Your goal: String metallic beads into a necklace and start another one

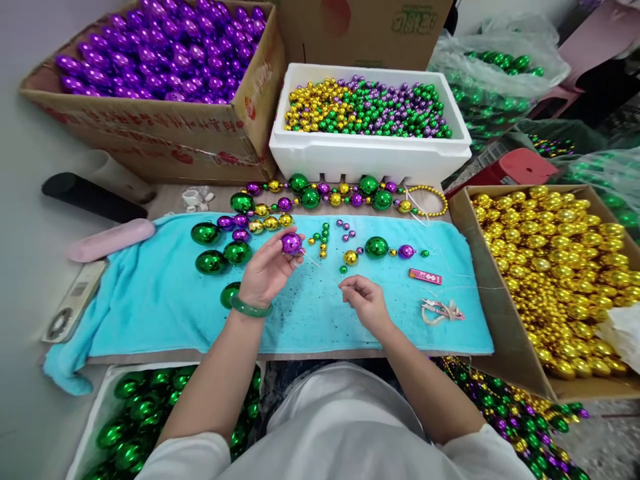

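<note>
My left hand (265, 270), wearing a green bangle, holds a large shiny purple bead (291, 243) between thumb and fingers, with a thin pale thread or stick poking out of it. My right hand (364, 299) is closed in a pinch over the turquoise towel (320, 327); what its fingertips grip is too small to make out. Just above them lies a small green bead (343, 269). Beyond it a strung row runs rightward, with a gold bead (351, 257), a large green bead (377, 247) and a purple bead (406, 252). Small loose purple beads (346, 231) lie farther back.
Large green beads (210, 262) lie left on the towel. A finished bead garland (310, 198) stretches behind it. A purple-bead carton (150, 127), a white foam box (370, 150) and a gold-bead carton (505, 313) surround the workspace. A pink lighter-like packet (425, 276) lies right.
</note>
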Motion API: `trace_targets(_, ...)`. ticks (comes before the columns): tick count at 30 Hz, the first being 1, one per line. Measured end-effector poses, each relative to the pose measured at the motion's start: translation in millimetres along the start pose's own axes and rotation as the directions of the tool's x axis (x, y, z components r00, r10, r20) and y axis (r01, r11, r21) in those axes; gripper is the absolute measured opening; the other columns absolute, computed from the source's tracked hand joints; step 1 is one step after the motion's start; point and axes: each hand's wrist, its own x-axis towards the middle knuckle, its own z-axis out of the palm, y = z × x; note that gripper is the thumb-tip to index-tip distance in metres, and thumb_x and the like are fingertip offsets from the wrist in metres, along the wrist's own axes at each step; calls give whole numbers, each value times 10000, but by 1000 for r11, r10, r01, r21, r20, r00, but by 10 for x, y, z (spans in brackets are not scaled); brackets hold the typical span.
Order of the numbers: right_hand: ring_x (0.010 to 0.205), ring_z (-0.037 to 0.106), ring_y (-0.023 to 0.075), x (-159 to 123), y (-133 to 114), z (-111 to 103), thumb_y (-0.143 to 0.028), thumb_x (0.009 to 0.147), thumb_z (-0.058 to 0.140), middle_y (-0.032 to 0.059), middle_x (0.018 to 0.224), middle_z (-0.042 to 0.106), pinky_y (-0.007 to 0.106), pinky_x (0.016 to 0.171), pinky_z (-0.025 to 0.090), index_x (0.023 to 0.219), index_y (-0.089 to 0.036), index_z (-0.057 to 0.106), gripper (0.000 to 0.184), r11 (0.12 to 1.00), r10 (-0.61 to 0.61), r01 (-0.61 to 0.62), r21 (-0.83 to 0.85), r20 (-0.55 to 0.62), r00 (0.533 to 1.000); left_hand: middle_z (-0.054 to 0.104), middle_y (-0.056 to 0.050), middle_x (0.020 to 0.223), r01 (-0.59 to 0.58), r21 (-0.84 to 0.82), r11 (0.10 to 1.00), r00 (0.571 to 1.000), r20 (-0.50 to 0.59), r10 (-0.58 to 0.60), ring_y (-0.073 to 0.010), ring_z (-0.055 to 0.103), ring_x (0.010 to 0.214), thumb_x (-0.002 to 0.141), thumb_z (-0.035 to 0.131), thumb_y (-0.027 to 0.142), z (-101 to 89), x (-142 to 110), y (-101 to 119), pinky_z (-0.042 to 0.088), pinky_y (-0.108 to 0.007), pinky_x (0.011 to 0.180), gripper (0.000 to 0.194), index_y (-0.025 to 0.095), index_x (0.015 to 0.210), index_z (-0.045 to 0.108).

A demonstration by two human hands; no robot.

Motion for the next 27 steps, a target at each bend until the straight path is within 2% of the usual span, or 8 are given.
trace_targets(8,499,434,101,5,3,-1,-354,740,595,-28,523,512,228,487,360,719,-185,627,174,998,-41,41,-41,-5,999,706,-93,1054,-30,33,999,1000,-6,30,-152,661,828,735,701,243,-50,-7,-12,550,-256,716,331,185,1062,704)
trace_targets(14,495,438,101,32,74,-29,-366,752,624,-19,552,543,230,481,354,745,-180,641,187,998,-46,45,39,20,999,692,-93,1089,-51,39,998,997,63,48,-163,649,867,704,735,282,-21,-66,-18,529,-278,753,383,204,1078,704)
trace_targets(18,488,435,98,61,148,-45,-374,756,638,-17,567,556,232,478,353,758,-182,655,193,997,-57,58,47,-9,998,694,-83,1104,-169,117,979,982,102,158,-175,643,924,669,787,267,57,-126,-16,515,-282,810,410,215,1070,718)
trace_targets(21,497,450,100,84,181,-69,-384,762,637,-8,601,579,235,480,371,777,-186,668,201,997,-62,62,36,-11,998,702,-83,1094,-249,178,952,959,179,218,-187,636,992,679,798,262,107,-169,3,501,-286,875,441,224,1111,713)
trace_targets(24,516,468,105,99,186,-82,-397,762,642,2,629,601,241,490,392,787,-190,673,211,997,-71,71,20,-6,997,706,-90,1100,-254,208,945,949,241,202,-215,626,1057,685,805,281,131,-199,20,498,-305,908,477,236,1149,701)
trace_targets(27,505,460,103,95,171,-71,-410,752,653,2,622,600,234,462,370,788,-192,666,221,997,-63,63,42,-6,998,703,-93,1128,-247,196,949,949,248,196,-229,620,1095,684,811,288,143,-218,12,491,-317,935,470,239,1139,704)
